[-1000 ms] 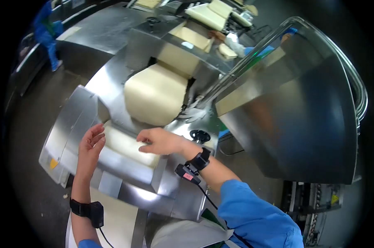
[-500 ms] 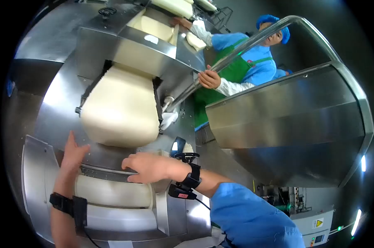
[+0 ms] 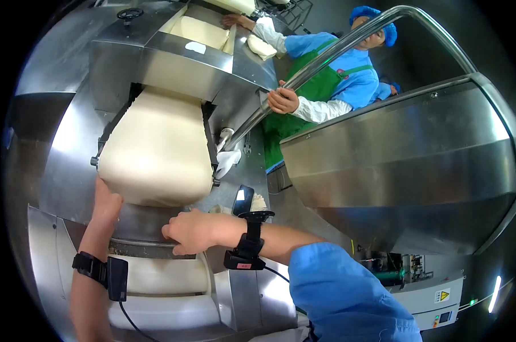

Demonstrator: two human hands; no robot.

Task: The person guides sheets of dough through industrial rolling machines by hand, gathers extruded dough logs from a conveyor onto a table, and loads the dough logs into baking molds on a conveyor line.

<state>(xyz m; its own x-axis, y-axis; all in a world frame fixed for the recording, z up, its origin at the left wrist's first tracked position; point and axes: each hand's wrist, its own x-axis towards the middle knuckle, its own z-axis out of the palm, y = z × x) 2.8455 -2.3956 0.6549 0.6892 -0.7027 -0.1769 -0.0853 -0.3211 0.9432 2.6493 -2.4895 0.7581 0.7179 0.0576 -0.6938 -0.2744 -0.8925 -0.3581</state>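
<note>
A dough sheet point(image 3: 155, 148) drapes over the near edge of the conveyor point(image 3: 210, 134); the left hand point(image 3: 106, 206) is at its left corner, I can't tell gripping or not; the right hand point(image 3: 190, 231), half-curled, looks free near the white roller point(image 3: 161, 277).

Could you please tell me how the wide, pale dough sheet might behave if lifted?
The dough sheet would probably be floppy, since it curves downward at its near end. It might tear fairly easily, as its side edges look slightly ragged.
</note>
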